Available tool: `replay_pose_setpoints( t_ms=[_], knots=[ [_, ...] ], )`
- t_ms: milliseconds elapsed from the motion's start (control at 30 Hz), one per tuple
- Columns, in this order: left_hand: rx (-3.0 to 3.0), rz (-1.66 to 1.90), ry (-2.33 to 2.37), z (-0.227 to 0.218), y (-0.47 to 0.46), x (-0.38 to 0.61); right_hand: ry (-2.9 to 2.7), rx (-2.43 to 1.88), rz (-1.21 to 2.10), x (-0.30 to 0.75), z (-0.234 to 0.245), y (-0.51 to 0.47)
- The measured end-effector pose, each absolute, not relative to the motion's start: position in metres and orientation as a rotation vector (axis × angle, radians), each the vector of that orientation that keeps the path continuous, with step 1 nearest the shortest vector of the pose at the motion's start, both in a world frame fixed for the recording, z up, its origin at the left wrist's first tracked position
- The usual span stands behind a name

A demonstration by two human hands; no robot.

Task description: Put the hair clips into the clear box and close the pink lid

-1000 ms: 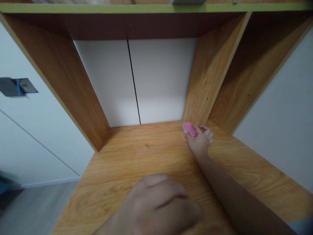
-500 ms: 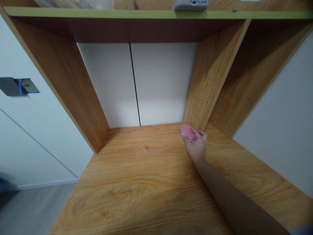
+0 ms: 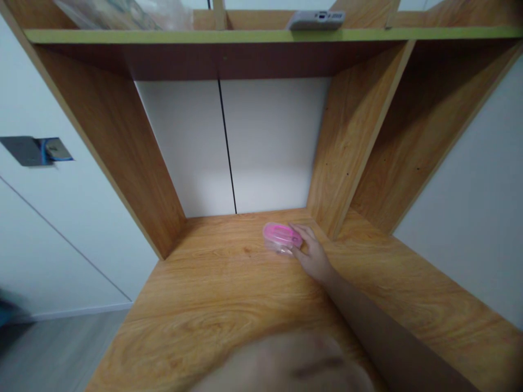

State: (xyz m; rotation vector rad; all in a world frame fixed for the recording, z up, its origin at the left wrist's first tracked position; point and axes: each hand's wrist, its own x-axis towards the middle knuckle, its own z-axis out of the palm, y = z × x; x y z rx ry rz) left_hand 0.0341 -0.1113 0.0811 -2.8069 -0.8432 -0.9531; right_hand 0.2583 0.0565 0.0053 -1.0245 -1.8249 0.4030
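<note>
Near the back of the wooden desktop, my right hand (image 3: 311, 256) is closed on the right end of a pink oval object with a see-through plastic edge (image 3: 281, 234). My thumb is on its near side and my fingers are on the far side. The object is at the desktop surface; its underside is hidden and its exact kind is not clear. A large, pale, blurred shape (image 3: 286, 365) fills the bottom middle, close to the camera, and I cannot make out what it is. My left hand does not plainly show.
The wooden desktop (image 3: 204, 288) runs back to a white panel (image 3: 269, 147) with a black vertical line. Upright boards (image 3: 339, 147) stand at the sides. Above, a green-edged shelf (image 3: 245, 36) carries a grey device (image 3: 316, 20) and a clear plastic bag (image 3: 131, 13).
My right hand has moved left with the pink object, away from the upright board's foot. The view has tilted up slightly. The blurred shape at the bottom has grown much larger.
</note>
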Motion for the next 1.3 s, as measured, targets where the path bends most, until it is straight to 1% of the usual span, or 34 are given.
replay_pose_setpoints(
  t_ms=[100, 167, 233, 333, 433, 533, 600, 700, 767, 833, 967, 1100, 1200, 1300],
  knots=[
    [-2.804, -0.982, -0.661, 0.092, -0.073, 0.024, -1.918, -0.887, 0.515, 0.255, 0.005, 0.052],
    [-2.631, -1.133, -0.897, 0.08, -0.045, 0.009, -1.964, -0.833, 0.576, 0.253, 0.006, 0.049],
    [-2.471, -1.255, -1.181, 0.056, -0.022, -0.007, -2.006, -0.785, 0.634, 0.251, 0.006, 0.045],
    [-2.506, -1.24, -1.504, 0.019, -0.004, -0.021, -2.056, -0.717, 0.716, 0.248, 0.008, 0.04],
    [-2.576, -1.233, -1.624, 0.0, -0.002, -0.021, -2.117, -0.7, 0.747, 0.245, 0.011, 0.035],
    [-2.608, -1.279, -1.689, -0.002, -0.004, -0.016, -2.169, -0.759, 0.66, 0.241, 0.015, 0.028],
    [-2.614, -1.335, -1.708, 0.0, -0.006, -0.013, -2.116, -0.848, 0.501, 0.236, 0.019, 0.023],
    [-2.638, -1.376, -1.741, 0.004, -0.009, -0.011, -1.812, -1.022, 0.275, 0.229, 0.025, 0.017],
    [-2.64, -1.398, -1.764, 0.007, -0.01, -0.011, -1.653, -1.13, 0.275, 0.227, 0.028, 0.016],
    [-2.627, -1.445, -1.782, 0.008, -0.011, -0.011, -1.645, -1.216, 0.434, 0.226, 0.027, 0.016],
    [-2.595, -1.552, -1.787, 0.009, -0.01, -0.011, -1.694, -1.297, 0.939, 0.223, 0.021, 0.019],
    [-2.549, -1.569, -1.84, 0.011, -0.009, -0.009, -1.524, -1.349, 1.342, 0.213, 0.018, 0.021],
    [-2.51, -1.564, -1.843, 0.011, -0.009, -0.006, -1.319, -1.308, 1.556, 0.207, 0.02, 0.02],
    [-2.502, -1.537, -1.754, 0.01, -0.01, -0.003, -1.169, -1.209, 1.646, 0.206, 0.018, 0.019]
  ],
)
